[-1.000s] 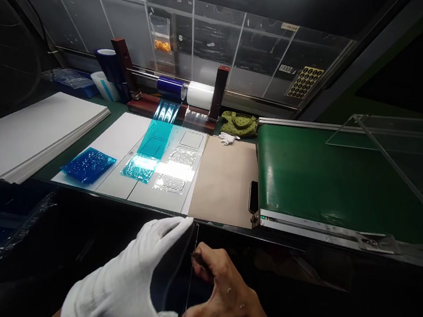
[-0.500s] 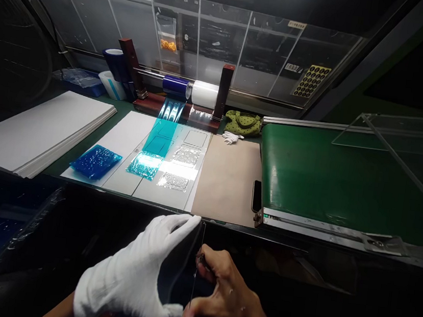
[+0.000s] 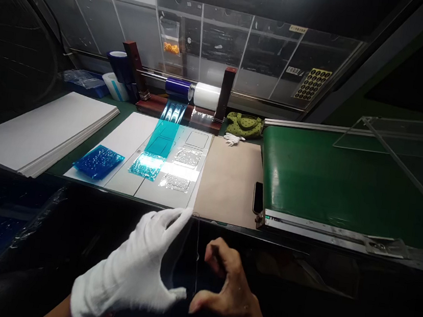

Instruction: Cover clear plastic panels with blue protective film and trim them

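Note:
My left hand (image 3: 144, 268), in a white glove, grips a thin clear sheet (image 3: 197, 257) by its edges between fingertips and thumb, in front of the bench edge. The sheet is dark, seen nearly edge-on, and its material is hard to make out. Bare, my right hand (image 3: 232, 284) is just right of the sheet, its fingers curled but apart from the thumb with nothing between them. Its thumb tip is close to the sheet's lower edge; I cannot tell whether it touches.
A bench holds blue film (image 3: 163, 137) drawn from a roll (image 3: 177, 88), a white roll (image 3: 207, 96), a blue film pile (image 3: 99, 162), a paper stack (image 3: 41, 127), brown paper (image 3: 227, 181), a phone (image 3: 258, 197) and a green conveyor belt (image 3: 340, 179). A clear panel (image 3: 399, 166) stands over the belt.
My right hand has come off the clear sheet's edge and moved a little right, its fingers opening. My left hand keeps its hold, shifted slightly left. The view has shifted a little.

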### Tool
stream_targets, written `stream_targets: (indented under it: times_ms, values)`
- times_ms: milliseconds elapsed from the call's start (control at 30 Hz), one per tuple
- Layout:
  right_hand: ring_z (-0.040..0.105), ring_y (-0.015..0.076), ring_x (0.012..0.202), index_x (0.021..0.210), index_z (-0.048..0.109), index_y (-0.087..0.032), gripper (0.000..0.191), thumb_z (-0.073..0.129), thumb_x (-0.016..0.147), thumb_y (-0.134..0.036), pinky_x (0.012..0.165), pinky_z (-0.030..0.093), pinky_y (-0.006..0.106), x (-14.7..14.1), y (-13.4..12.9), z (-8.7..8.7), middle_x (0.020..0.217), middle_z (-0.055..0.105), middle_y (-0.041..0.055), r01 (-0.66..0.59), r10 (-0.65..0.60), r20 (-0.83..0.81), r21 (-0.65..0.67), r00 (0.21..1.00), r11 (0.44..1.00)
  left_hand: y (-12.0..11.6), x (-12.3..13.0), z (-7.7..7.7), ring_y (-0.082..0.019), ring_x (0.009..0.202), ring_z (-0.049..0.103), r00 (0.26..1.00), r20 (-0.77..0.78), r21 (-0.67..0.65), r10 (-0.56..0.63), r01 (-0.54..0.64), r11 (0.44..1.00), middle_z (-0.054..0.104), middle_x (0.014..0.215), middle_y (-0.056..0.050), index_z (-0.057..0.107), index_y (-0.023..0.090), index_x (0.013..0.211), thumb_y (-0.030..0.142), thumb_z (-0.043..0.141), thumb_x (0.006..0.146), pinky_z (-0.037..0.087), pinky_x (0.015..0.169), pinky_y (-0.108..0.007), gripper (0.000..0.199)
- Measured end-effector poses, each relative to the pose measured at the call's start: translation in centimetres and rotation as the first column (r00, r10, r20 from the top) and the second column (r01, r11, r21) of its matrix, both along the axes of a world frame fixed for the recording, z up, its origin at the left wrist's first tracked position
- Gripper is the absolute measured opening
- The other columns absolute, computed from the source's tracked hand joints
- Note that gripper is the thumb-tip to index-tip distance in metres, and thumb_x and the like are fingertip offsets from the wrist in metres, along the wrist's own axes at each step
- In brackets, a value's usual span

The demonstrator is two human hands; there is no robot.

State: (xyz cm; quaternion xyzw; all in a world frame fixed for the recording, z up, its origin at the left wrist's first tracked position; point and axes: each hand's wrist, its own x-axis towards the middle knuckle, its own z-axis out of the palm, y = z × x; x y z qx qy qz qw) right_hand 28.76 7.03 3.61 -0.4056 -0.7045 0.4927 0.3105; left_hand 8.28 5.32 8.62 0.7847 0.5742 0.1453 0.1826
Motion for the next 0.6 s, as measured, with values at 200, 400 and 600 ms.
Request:
stream_targets:
  times_ms: [200,400,600]
  values:
    - [0.032,0.0070,0.049,0.091,0.058,-0.020,0.017,0.063,0.079,-0.031,0.050,0.030,0.021,-0.6,1.3,0.6,0.056,0.031,-0.0089,0.026,-0.016,-0.134,0.072,0.991,0.997,-0.4,0.1,0.4,-0.029,0.111,0.046,0.987,-0.146,0.145,0.069,-0.048,0.988,0.044,0.131,-0.013,0.017,0.020,0.145,0.039,0.069,0.057,0.042,0.093,-0.043,0.104]
    - [0.035,0.0071,0.050,0.074,0.056,-0.018,0.016,0.055,0.085,-0.030,0.048,0.029,0.021,-1.3,1.8,1.4,0.056,0.040,-0.0062,-0.078,0.078,-0.081,0.006,0.994,0.997,-0.9,0.3,0.7,-0.029,0.112,0.045,0.985,-0.149,0.164,0.084,-0.059,0.985,0.044,0.131,-0.012,0.017,0.019,0.145,0.040,0.069,0.055,0.041,0.094,-0.040,0.106]
    - [0.037,0.0090,0.051,0.065,0.044,-0.020,0.035,0.048,0.088,-0.046,0.049,0.030,0.022,0.7,2.4,-0.9,0.056,0.039,-0.0051,-0.012,0.011,0.064,0.016,0.998,1.000,-0.4,-1.0,-1.0,-0.032,0.117,0.045,0.953,-0.184,0.189,0.241,-0.207,0.960,0.043,0.134,-0.015,0.016,0.018,0.145,0.051,0.072,0.053,0.036,0.100,-0.047,0.113]
